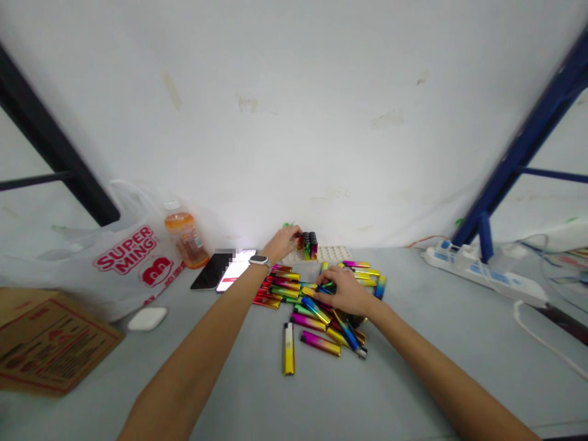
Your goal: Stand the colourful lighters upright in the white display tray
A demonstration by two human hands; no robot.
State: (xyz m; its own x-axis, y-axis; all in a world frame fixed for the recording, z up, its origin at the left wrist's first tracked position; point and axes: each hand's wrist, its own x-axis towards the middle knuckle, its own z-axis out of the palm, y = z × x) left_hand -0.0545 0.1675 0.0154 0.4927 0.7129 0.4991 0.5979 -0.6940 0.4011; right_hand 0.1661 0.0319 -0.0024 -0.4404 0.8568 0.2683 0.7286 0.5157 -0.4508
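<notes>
Head view: grey counter [257, 401], a white plastic bag [114, 278] at left; loose metallic lighters [316, 310] heaped at centre; a pale tray [339, 253] beyond. Right hand [348, 291], fingers curled on the heap; I cannot tell whether its grip holds one. Left hand [283, 241], far side, beside a block of upright lighters [309, 247], its grip likewise unclear.

Both bare arms reach forward from the lower edge, converging toward the middle. The left forearm [206, 343] slants up and rightward, and the left hand [285, 240] is extended farther forward, its fingers bent. The right forearm [425, 352] slants up and leftward; the right hand [343, 289] is palm down, fingers curled downward. The hands stand apart; whether either grips is unclear.
</notes>
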